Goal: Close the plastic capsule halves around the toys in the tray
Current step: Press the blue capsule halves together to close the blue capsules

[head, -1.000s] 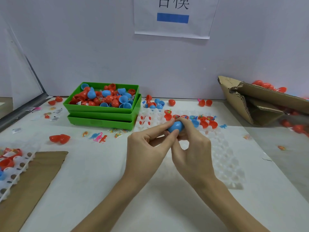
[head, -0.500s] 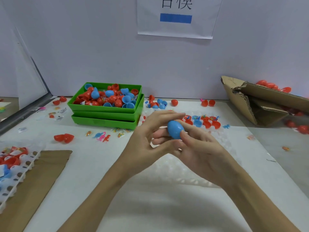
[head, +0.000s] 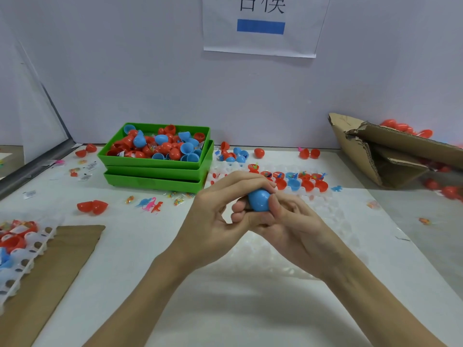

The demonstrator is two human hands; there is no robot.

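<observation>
Spreading under everything, your white bench (head: 150, 246) looks as it did half a second ago. The torn cardboard box (head: 390, 156) lies at the right and the stacked green bins (head: 155, 171) of red and blue capsule halves sit at the back left, neither moved. The clear tray (head: 325, 216) lies beneath and beyond your hands, with open red and blue halves holding small toys along its far rows.

Your left hand (head: 215, 221) has curled in: its fingers, spread wide half a second ago, now arch over the top of the blue capsule (head: 259, 200) and grip it. Your right hand (head: 293, 224) grips the same capsule from below and the side, thumb pressed on its right face. The capsule is held above the tray, between both hands, about where it was before. Whether its seam is fully shut cannot be told.
</observation>
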